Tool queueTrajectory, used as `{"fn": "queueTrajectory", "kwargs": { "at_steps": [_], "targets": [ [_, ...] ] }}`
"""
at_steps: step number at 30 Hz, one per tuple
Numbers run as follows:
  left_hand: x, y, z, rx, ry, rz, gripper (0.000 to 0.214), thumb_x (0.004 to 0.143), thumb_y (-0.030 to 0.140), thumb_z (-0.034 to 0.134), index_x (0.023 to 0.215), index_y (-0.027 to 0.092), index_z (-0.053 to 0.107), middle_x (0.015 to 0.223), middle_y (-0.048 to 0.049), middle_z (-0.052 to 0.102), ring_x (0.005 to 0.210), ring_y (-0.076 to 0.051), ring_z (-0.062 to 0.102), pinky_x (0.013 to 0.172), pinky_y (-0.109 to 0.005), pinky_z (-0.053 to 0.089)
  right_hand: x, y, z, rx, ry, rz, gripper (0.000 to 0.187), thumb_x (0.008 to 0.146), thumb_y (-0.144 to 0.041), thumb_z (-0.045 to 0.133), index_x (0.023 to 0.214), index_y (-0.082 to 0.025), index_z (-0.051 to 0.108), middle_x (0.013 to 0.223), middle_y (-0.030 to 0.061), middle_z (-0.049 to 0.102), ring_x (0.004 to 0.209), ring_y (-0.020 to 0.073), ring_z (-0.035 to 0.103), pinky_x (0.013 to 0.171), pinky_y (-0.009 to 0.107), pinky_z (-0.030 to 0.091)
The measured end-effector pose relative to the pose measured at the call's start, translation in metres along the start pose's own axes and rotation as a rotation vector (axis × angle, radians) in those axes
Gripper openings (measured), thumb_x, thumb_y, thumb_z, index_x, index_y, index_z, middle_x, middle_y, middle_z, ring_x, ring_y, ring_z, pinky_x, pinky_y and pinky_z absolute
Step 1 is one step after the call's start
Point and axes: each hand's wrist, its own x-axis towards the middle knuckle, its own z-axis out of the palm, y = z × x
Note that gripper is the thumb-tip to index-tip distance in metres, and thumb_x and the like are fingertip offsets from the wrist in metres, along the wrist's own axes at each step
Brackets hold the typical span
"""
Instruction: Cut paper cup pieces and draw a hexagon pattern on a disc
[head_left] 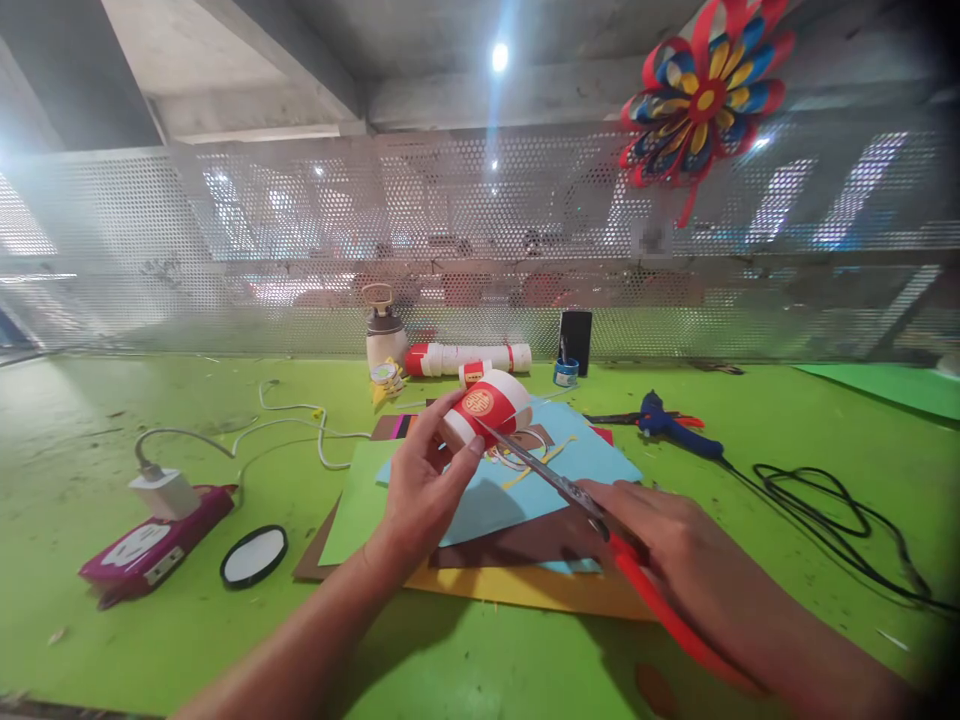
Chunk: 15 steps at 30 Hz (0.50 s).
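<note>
A red and white paper cup [501,395] with a gold round emblem is tilted in my left hand [427,475], whose fingers and thumb close round its near end. My right hand [664,540] grips red-handled scissors [559,482]. The long blades reach up and left to the cup's side, across its red band. Whether they have cut into the paper I cannot tell. Beneath both hands lies a stack of coloured sheets, with a light blue sheet [487,505] on top. White rings and a yellow strip [540,465] rest on that sheet, partly hidden by the cup and blades.
To the right is a blue glue gun [679,428] with a coiled black cord. A purple power strip [161,545] with a white plug and a black-rimmed disc [255,556] lie left. Behind stand a spray bottle [385,335], stacked cups [472,359] and a dark phone-like panel [576,338].
</note>
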Motion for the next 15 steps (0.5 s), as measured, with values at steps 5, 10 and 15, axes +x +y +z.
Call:
{"fn": "queueTrajectory", "kwargs": {
  "at_steps": [5,10,15],
  "targets": [
    [0.005,0.001,-0.003,-0.08,-0.015,-0.121,0.05,0.079,0.03,0.065,0.126,0.018,0.056,0.119,-0.0108,0.065,0.099,-0.025,0.065,0.084,-0.036,0.054,0.002,-0.003,-0.003,-0.003,-0.014,0.012,0.022,0.089,-0.015,0.047,0.094,-0.021,0.067,0.074,0.0044,0.069,0.065,0.0199,0.064,0.061,0.029,0.051],
    [0.009,-0.001,-0.005,-0.113,-0.032,-0.192,0.057,0.078,0.032,0.066,0.131,0.013,0.054,0.119,-0.0133,0.065,0.1,-0.027,0.065,0.083,-0.038,0.053,0.007,0.004,-0.001,0.063,-0.003,0.02,0.021,0.091,-0.023,0.049,0.098,-0.022,0.069,0.083,0.0056,0.072,0.076,0.0223,0.068,0.068,0.031,0.053],
    [0.006,-0.001,-0.004,0.02,-0.039,-0.096,0.057,0.078,0.034,0.068,0.129,0.013,0.056,0.116,-0.0116,0.067,0.096,-0.024,0.065,0.079,-0.032,0.053,0.013,0.006,-0.001,0.322,-0.14,0.09,0.024,0.093,-0.038,0.05,0.091,-0.022,0.068,0.092,0.004,0.072,0.091,0.025,0.066,0.082,0.034,0.051]
  ]
}}
